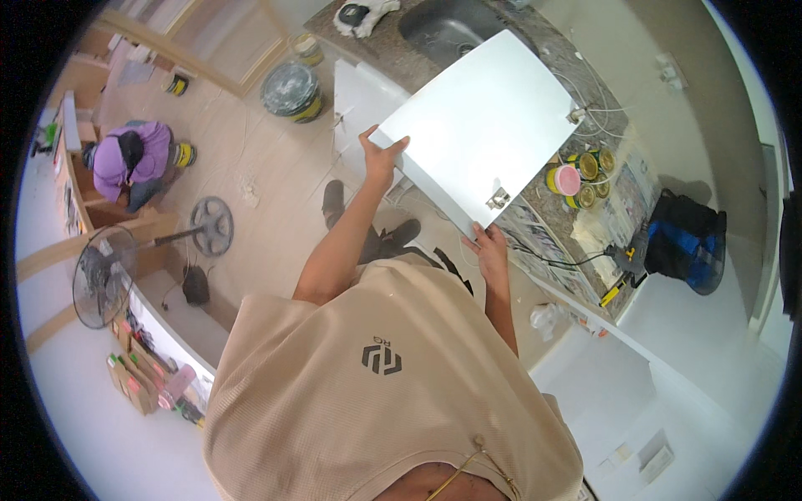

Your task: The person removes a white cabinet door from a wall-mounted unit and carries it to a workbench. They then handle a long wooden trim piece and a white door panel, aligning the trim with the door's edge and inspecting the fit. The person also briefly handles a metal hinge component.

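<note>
While both hands, left hand [382,154] and right hand [489,248], clamp their fingers on the white cabinet door [480,125] above the granite worktop [535,213], aligning its hinges seems next.

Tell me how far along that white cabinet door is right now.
Done: two hinges sit on the white door panel. In hand: left hand and right hand hold its edges above the counter. Left: it is not fixed to any cabinet.
</note>
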A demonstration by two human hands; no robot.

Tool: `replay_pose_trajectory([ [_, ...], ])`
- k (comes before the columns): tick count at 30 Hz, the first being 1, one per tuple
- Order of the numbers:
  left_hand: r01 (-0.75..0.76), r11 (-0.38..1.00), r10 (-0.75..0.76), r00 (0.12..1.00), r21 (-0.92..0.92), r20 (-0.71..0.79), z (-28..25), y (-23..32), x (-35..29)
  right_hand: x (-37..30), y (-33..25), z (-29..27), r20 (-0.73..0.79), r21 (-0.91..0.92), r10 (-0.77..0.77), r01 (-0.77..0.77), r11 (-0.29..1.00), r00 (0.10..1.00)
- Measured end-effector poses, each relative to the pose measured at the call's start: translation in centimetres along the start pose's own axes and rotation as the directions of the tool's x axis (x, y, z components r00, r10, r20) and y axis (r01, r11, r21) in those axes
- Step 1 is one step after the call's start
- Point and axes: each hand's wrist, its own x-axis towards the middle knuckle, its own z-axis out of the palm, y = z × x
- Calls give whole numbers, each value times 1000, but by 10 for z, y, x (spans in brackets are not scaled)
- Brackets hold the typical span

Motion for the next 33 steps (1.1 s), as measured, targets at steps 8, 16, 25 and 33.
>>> replay_pose_trajectory([
  [8, 117, 965, -121, 993, -234, -3, 10, -12, -17, 8, 0, 8, -3, 33, -39, 39, 999, 999],
  [16, 232, 927, -206, 972, -296, 115, 46, -41, -75, 9, 9, 9, 2, 24, -49, 49, 999, 999],
  [25, 372, 867, -381, 924, -330, 39, 55, -43, -70, -11, -38, -72, 117, -659, 332, -177, 731, 936],
  [33, 313, 889, -328, 944, -335, 9, 49, -54, -70, -2, -267, -2, 255, -737, -483, 491, 465, 838],
])
